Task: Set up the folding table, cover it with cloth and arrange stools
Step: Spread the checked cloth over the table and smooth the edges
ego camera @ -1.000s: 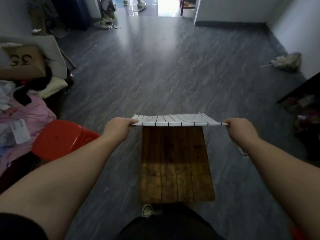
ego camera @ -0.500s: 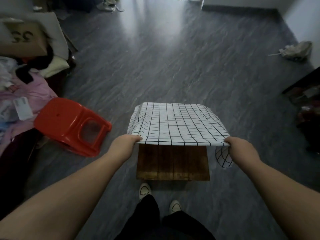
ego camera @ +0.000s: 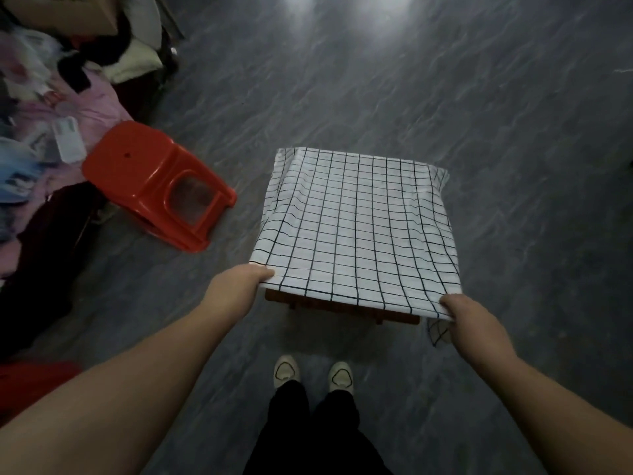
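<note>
A white cloth (ego camera: 356,228) with a black grid pattern lies spread over the small wooden folding table (ego camera: 339,308), of which only the near edge shows. My left hand (ego camera: 236,286) grips the cloth's near left corner. At the near right corner my right hand (ego camera: 469,320) grips the cloth, and a bit of it hangs below that hand. A red plastic stool (ego camera: 154,183) lies tipped on its side on the floor, left of the table. Part of a second red stool (ego camera: 30,378) shows at the lower left edge.
A heap of clothes, cushions and a cardboard box (ego camera: 58,80) fills the upper left. My two feet in white shoes (ego camera: 313,373) stand just in front of the table. Grey stone-pattern floor (ego camera: 513,132) stretches beyond and to the right.
The cloth, held up as a thin strip a second ago, has been drawn toward me and lowered over the tabletop. Both hands came nearer with it, and the view tilted down.
</note>
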Demonstrator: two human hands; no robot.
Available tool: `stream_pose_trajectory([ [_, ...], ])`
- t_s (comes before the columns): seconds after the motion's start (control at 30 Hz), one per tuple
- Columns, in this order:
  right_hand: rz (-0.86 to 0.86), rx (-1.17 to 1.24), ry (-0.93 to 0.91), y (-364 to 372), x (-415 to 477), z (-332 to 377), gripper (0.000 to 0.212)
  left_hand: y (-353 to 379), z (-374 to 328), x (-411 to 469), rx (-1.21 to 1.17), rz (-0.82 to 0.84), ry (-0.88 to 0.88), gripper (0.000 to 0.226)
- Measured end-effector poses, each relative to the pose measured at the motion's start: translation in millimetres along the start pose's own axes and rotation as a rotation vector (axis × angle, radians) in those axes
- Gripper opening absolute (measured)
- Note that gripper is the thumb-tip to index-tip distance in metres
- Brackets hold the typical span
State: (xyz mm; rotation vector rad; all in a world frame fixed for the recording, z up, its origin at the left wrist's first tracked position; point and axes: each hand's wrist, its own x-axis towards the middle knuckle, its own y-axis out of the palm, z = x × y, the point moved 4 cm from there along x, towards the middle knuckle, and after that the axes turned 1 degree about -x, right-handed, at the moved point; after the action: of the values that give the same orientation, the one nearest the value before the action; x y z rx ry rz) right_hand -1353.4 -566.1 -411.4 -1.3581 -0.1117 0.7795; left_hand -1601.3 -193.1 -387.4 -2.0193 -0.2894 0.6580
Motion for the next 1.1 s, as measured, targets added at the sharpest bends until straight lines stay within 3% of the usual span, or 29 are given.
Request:
stream_pose_trajectory([
  [0.13, 0.036, 0.009, -0.031, 38, -18, -9, 0.054, 36, 19, -14, 0.032, 0.035, 0.037, 0.042],
  [0.33, 0.062, -0.008, -0.068, 95, -33, -17, 0.051, 101, 52, -28, 0.064, 0.084, 0.025, 0.058],
  [0.53, 0.089, 0.0, -0.049, 158, -32, -26, 0.061, 160, 74, -35, 0.062, 0.144, -0.012, 0.08],
  [1.1, 0.18, -0.005, 0.07, 307, -7, -55, 0.063, 318, 143, -7, 0.127, 0.252, 0.007, 0.086],
])
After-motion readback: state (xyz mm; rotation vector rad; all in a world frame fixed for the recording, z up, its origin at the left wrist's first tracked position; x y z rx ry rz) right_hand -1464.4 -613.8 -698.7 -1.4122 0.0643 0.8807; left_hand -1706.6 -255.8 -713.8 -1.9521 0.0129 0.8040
